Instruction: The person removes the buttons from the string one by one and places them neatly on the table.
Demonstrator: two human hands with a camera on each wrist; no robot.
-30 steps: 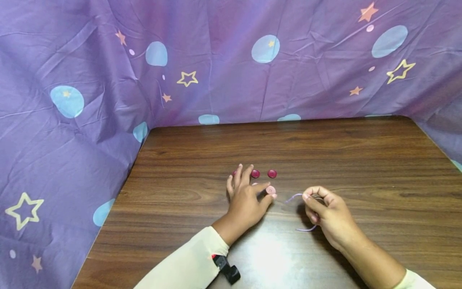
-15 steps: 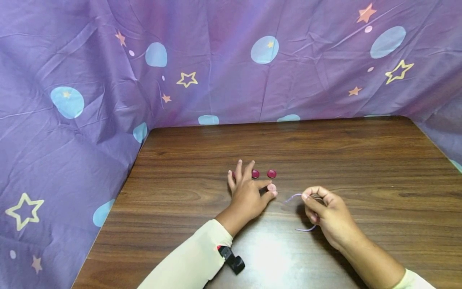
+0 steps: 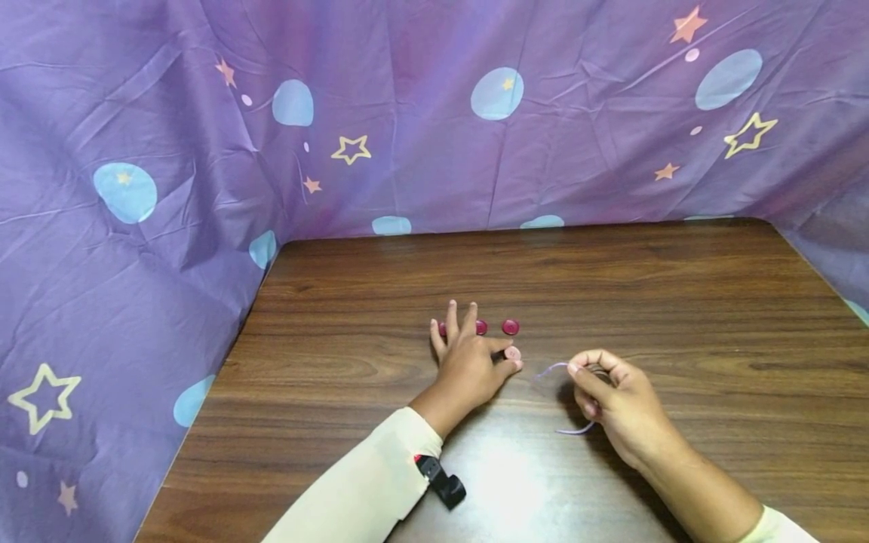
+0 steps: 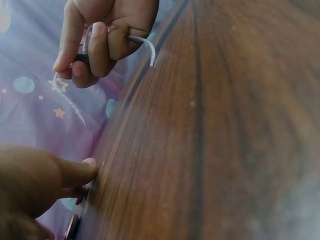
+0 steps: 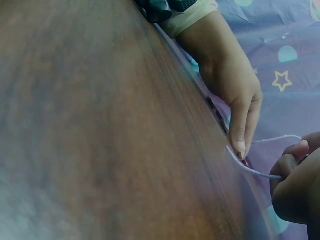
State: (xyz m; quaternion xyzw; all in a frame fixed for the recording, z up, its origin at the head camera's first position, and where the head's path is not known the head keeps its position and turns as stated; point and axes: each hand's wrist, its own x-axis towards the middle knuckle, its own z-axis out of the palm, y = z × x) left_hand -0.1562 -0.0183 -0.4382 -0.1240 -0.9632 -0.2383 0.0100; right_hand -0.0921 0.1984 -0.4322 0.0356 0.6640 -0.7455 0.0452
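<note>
In the head view my left hand [image 3: 468,373] pinches a pale pink button [image 3: 513,354] by its edges, thumb on the near side and index finger on the far side. Its other fingers spread over the table, partly covering a row of dark magenta buttons; one magenta button [image 3: 511,327] lies just beyond. To the right, my right hand [image 3: 618,400] grips a thin purple cord [image 3: 553,368] between thumb and fingertips. One cord end points toward the button, apart from it; the other hangs below the hand. A small dark thing [image 4: 81,59] shows among the right fingers, its kind unclear.
The brown wood-grain table [image 3: 713,302] reaches back to a purple curtain [image 3: 421,113] printed with stars and blue spots, which also hangs at the left. A black strap [image 3: 441,483] sticks out from the left sleeve. Bright glare lies on the near tabletop.
My left hand and the pink button have shifted slightly right and away from me, and the button now looks a little narrower. The right hand with the cord stays almost still.
</note>
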